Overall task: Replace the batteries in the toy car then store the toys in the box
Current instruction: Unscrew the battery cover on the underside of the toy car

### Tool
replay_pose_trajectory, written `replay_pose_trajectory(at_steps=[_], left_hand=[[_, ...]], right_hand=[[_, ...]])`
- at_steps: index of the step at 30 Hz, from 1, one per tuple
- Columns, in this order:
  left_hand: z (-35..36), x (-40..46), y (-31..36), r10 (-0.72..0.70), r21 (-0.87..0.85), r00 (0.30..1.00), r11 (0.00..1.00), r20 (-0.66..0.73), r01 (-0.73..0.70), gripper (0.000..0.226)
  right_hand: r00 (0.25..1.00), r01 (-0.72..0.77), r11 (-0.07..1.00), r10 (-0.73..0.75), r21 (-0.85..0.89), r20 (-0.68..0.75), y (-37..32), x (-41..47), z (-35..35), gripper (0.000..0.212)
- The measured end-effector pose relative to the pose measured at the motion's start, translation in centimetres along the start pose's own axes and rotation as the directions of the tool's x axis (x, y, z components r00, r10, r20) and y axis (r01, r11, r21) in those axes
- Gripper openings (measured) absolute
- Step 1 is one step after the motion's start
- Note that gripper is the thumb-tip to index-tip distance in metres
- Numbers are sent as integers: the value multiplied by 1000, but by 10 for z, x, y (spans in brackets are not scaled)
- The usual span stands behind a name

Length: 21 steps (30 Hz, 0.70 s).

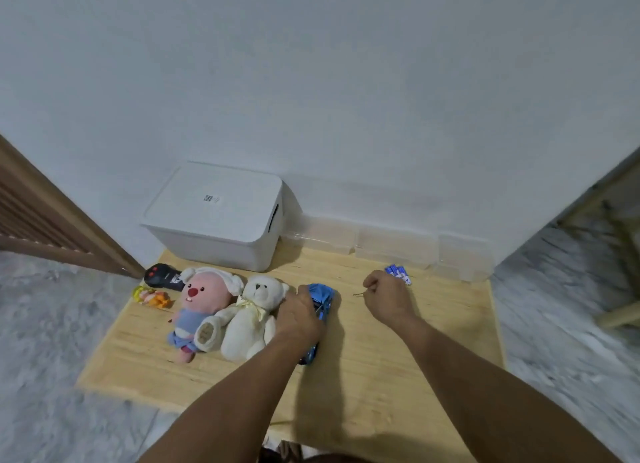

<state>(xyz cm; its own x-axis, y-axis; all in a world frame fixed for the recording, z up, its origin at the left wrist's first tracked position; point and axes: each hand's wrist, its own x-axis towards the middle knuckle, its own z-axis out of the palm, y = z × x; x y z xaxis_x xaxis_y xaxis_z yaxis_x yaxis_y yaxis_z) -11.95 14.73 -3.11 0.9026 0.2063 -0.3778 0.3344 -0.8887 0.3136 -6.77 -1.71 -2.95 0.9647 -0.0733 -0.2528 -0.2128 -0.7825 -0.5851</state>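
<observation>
The blue toy car (321,303) lies on the wooden surface (381,351), near its middle, with the left hand (299,315) curled over its body and gripping it. Just left of the car, touching that hand, lies a white teddy bear (251,319), and against the bear's left side a pink plush (199,305). Further left of the car, near the surface's left edge, sit a small orange figure (152,297) and a black remote (162,275). Right of the car, across a bare strip of wood, the right hand (389,298) is closed in a fist, pinching a thin tool (360,294) whose tip points toward the car. Just beyond that hand lie the blue batteries (398,274). Bare wood runs from the car to the near and right edges. Behind the car, at the far left corner against the wall, the white box (221,220) stands with its lid on, so its contents are hidden. Clear plastic containers (394,242) line the wall to the box's right.
</observation>
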Motion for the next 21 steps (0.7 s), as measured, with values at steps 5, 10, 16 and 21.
replay_pose_trajectory(at_steps=[5,10,16,21], left_hand=[[-29,12,6,20,-425,1000,905,-17,-26,63],[-55,23,11,49,-862,964,462,260,209,60],[-69,15,27,225,-930,906,170,358,326,19],[-79,9,47,233,-930,904,5,358,367,23]], right_hand=[[981,-35,958,89,286,-175,-11,-4,-19,20],[953,-41,812,208,583,-222,-23,-12,-41,19],[950,49,544,233,837,-207,-44,-29,-74,29],[959,144,519,137,842,-248,-58,-28,-97,27]])
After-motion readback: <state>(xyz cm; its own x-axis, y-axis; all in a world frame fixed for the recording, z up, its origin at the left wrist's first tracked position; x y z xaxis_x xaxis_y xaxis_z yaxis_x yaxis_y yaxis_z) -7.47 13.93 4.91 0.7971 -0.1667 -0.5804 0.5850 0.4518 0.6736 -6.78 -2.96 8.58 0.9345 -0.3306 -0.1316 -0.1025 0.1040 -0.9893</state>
